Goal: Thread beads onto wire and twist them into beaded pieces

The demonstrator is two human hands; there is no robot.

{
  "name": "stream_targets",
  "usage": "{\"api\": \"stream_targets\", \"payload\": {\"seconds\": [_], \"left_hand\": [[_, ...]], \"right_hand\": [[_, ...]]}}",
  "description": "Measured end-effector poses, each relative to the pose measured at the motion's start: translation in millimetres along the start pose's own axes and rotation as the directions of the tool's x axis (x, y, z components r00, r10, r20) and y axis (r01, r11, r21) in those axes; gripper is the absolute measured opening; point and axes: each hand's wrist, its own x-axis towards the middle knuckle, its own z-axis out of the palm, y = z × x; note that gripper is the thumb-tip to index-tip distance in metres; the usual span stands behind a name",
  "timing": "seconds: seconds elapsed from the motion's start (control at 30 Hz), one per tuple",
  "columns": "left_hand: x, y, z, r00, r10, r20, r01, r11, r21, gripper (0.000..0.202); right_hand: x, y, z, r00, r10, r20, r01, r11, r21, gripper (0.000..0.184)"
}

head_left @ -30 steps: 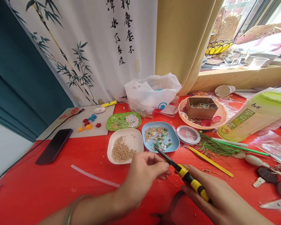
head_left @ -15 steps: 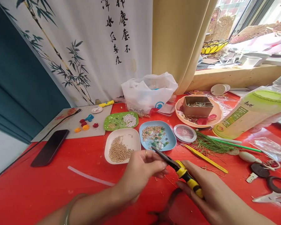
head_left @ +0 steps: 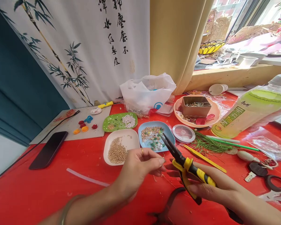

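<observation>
My left hand is closed in a pinch over the red table, thumb against fingertips. Whatever lies between them is too small to make out. In my right hand is a pair of long-nose pliers with yellow and black handles. Their dark jaws point up and left, just right of my left fingertips and apart from them. Beyond my hands sit a white dish of gold beads and a blue dish of mixed green, clear and gold beads. Thin wire strands lie below my fingers.
A green dish holds white beads. Right of the dishes are a round clear case, yellow tweezers, green wire, a bottle, keys and scissors. A phone lies left; a dark curved object is nearest.
The pliers have moved right and up, away from my left fingers, and their handles have spread apart. My right hand has turned, its fingers loosened. My left hand stays pinched.
</observation>
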Motion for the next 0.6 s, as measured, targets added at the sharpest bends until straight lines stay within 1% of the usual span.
{"api": "stream_targets", "payload": {"seconds": [0.17, 0.23, 0.33, 0.4, 0.5, 0.57, 0.6], "left_hand": [[-1.1, -0.9, 1.9, 1.0, -0.007, -0.003, 0.007, 1.0, 0.004, 0.01], [-1.4, -1.1, 2.1, 1.0, -0.01, 0.001, 0.01, 1.0, 0.011, 0.011], [-2.1, -0.7, 1.5, 1.0, -0.001, 0.006, 0.001, 1.0, 0.021, 0.011], [-2.6, -0.2, 0.8, 1.0, 0.007, 0.005, -0.007, 1.0, 0.025, 0.01], [-3.0, 0.1, 0.1, 1.0, 0.014, 0.002, -0.014, 1.0, 0.028, 0.01], [-2.7, 0.4, -0.2, 1.0, 0.027, -0.002, -0.026, 0.999, 0.032, 0.01], [-2.4, 0.6, -0.3, 0.999, 0.037, -0.007, -0.036, 0.999, 0.04, 0.01]], "right_hand": [[-4.2, 2.2, 0.4, 0.994, 0.018, 0.107, -0.013, 0.999, -0.041, 0.042], [-4.4, 2.6, 1.8, 0.99, 0.013, 0.141, -0.005, 0.998, -0.056, 0.048], [-1.8, 6.3, 2.9, 0.983, -0.023, 0.183, 0.039, 0.996, -0.082, 0.057], [1.9, 12.6, 1.6, 0.989, -0.045, 0.143, 0.06, 0.993, -0.1, 0.06], [7.2, 26.9, -3.6, 0.998, -0.058, 0.012, 0.059, 0.992, -0.115, 0.063], [7.5, 37.8, -6.0, 0.996, -0.09, -0.029, 0.086, 0.988, -0.126, 0.059], [6.2, 43.4, -5.8, 0.993, -0.112, -0.031, 0.107, 0.983, -0.148, 0.055]]}}
